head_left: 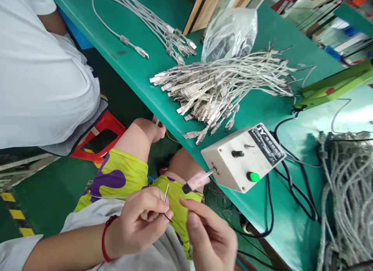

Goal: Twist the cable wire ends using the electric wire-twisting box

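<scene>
left hand (142, 218): grip pinching 4 thin wires (166, 193), near side of 1 white box (240, 166); right hand (214, 234): grip spread, wires just beside | USB cables (206, 88) heaped beyond box, uncountable | 1 pink-wrapped shaft (198, 181) juts from box; 1 clear bag (231, 35) farther beyond on counter (131, 69)

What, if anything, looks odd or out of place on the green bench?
One USB cable lies apart while the other cables are bunched together, and a dark smudge marks the bench top near it. No spill shows.
</scene>
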`<state>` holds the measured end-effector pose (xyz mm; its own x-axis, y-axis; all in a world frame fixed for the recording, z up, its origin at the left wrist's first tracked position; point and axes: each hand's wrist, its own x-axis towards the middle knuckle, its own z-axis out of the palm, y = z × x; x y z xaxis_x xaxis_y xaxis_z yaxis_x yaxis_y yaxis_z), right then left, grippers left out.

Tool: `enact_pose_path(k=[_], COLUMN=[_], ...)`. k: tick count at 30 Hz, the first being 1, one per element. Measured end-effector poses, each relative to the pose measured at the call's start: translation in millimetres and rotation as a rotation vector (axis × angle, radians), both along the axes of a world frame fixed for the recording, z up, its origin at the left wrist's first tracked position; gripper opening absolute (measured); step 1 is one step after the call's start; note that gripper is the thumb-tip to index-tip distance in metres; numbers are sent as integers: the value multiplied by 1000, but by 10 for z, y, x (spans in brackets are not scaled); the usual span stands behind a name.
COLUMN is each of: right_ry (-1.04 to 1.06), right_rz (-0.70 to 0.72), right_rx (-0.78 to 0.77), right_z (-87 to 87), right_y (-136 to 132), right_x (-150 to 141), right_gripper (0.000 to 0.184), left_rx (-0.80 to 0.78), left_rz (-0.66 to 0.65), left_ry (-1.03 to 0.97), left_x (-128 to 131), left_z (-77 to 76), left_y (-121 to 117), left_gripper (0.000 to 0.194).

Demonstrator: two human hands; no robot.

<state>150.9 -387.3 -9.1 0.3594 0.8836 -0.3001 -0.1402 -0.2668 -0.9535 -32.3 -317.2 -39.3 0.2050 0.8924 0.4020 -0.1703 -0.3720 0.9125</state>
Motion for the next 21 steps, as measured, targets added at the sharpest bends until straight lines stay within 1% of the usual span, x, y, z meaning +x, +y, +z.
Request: enact_pose_path(k=[2,4,8,12,15,17,21], right_ry=[58,172,327,431,514,543,566], right_rz=[73,105,97,121,141,156,181], right_rx=[-18,-58,-61,-104,-123,-133,-131], right_z=[4,27,67,138,201,230,235], right_y=[105,192,247,276,328,359,380], right_x=[-247,-353,-347,-336,-349,-352,-328], right_gripper=[21,21,18,17,18,18,21], left_rx=[45,93,144,172,163,145,113], left_rz=[-49,-97,-89,-74,-66,-82,-115], left_ry=[21,34,64,66,51,42,39], left_x=[-15,-31,-64,-67,-50,-46,-66], left_z=[43,87,139,124,93,73,40], left_y=[3,18,42,29,-2,-25,-52], left_gripper=[20,20,19,17,13,12,6])
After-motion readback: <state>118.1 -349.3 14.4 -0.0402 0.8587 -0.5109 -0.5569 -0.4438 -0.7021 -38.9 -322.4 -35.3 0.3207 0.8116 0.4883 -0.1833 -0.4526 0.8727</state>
